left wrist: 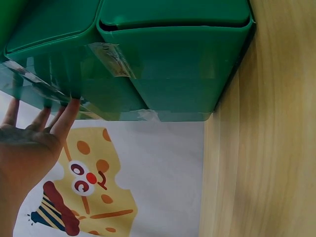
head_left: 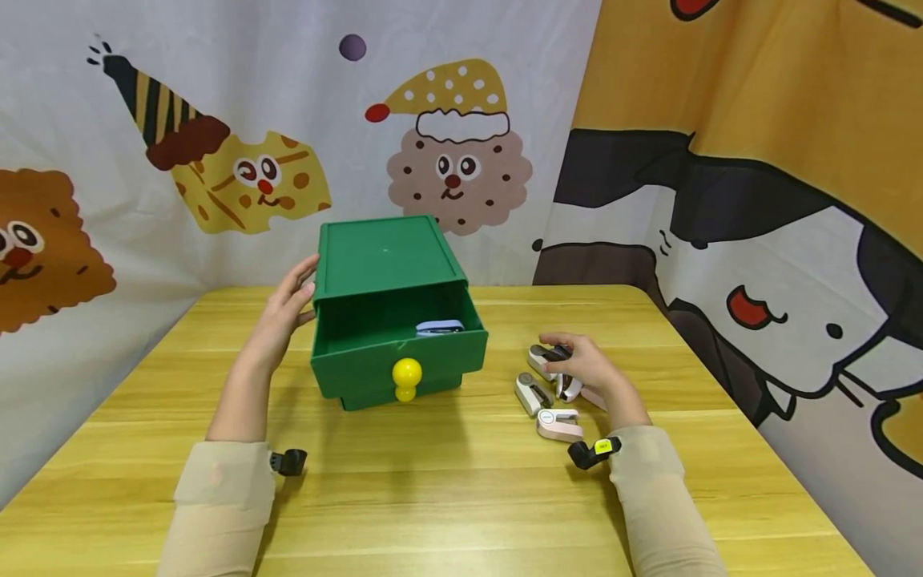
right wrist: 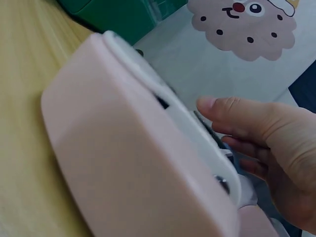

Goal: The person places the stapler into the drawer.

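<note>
A green drawer box (head_left: 389, 256) stands on the table with its upper drawer (head_left: 360, 340) pulled out. Inside that drawer lies a bluish stapler (head_left: 440, 328). My left hand (head_left: 283, 308) rests its extended fingers against the box's left side, also seen in the left wrist view. To the right, my right hand (head_left: 587, 367) is over a group of small staplers, thumb and fingers about a dark-topped one (head_left: 557, 353); whether they grip it is unclear. Beside it lie a grey-white stapler (head_left: 532, 393) and a pale pink one (head_left: 558, 425). The pink casing (right wrist: 123, 148) looms large in the right wrist view.
Yellow knobs (head_left: 407, 372) stick out from the drawer fronts. Clear tape (left wrist: 111, 59) runs across the box's side. The wooden table (head_left: 418, 497) reaches back to a printed cartoon curtain (head_left: 288, 48). Each wrist wears a small black camera (head_left: 290, 462).
</note>
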A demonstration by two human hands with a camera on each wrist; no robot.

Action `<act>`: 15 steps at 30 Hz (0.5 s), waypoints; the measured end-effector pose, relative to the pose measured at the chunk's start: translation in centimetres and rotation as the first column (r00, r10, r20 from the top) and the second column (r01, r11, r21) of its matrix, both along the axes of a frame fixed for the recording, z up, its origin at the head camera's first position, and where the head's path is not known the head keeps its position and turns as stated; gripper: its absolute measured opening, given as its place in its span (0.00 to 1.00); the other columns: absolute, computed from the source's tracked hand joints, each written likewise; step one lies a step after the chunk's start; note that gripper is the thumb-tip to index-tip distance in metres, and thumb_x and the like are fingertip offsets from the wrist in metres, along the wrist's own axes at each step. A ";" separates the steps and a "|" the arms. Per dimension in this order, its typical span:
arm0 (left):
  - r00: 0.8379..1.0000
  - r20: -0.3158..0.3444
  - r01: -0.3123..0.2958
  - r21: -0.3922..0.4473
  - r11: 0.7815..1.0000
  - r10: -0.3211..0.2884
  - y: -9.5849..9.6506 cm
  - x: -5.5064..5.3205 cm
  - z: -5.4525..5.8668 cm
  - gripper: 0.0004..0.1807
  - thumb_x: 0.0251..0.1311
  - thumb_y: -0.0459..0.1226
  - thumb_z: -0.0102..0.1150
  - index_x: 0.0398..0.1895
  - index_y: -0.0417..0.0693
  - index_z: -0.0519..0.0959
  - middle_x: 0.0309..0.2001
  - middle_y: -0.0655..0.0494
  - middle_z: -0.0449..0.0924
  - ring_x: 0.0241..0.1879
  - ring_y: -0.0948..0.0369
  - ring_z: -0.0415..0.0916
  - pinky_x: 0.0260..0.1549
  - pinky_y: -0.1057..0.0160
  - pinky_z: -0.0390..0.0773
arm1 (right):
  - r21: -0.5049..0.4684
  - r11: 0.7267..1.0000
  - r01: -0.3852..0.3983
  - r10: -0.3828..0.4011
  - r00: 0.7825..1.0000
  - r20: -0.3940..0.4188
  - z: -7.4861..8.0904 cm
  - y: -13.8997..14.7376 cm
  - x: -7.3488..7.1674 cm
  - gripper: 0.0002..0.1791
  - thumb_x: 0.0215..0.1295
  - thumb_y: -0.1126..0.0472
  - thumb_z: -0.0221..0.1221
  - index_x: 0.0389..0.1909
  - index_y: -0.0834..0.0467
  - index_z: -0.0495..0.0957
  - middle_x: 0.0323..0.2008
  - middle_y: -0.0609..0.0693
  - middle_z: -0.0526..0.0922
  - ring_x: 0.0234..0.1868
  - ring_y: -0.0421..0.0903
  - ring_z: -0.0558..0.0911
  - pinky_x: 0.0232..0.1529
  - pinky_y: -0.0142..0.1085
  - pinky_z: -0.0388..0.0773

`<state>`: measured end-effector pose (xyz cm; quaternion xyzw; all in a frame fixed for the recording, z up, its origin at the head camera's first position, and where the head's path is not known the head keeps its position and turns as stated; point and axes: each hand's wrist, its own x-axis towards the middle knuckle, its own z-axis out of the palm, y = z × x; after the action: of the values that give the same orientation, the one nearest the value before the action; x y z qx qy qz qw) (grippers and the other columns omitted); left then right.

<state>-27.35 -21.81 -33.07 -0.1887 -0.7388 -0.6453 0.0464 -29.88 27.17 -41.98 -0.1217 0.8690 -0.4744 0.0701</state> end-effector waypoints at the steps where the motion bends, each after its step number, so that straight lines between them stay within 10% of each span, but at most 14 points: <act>1: 1.000 0.000 0.000 0.002 1.000 0.000 0.0 0.0 0.0 0.30 0.74 0.46 0.39 0.77 0.60 0.47 0.76 0.52 0.40 0.72 0.49 0.42 0.60 0.34 0.51 | 0.008 1.000 0.006 -0.006 1.000 0.005 -0.1 0.0 0.0 0.35 0.55 0.64 0.69 0.65 0.61 0.69 0.64 0.59 0.69 0.63 0.58 0.66 0.62 0.52 0.63; 15: 1.000 -0.005 0.000 0.011 1.000 0.000 0.1 0.2 0.1 0.30 0.75 0.45 0.38 0.77 0.59 0.48 0.76 0.52 0.40 0.72 0.49 0.42 0.60 0.34 0.51 | 0.022 0.998 0.061 -0.062 0.996 0.064 -0.2 -0.5 0.1 0.31 0.55 0.68 0.68 0.62 0.58 0.74 0.62 0.60 0.69 0.60 0.57 0.69 0.56 0.49 0.68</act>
<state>-27.11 -21.67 -32.95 -0.1903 -0.7352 -0.6487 0.0492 -29.75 26.67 -42.18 -0.0788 0.8743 -0.4712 0.0850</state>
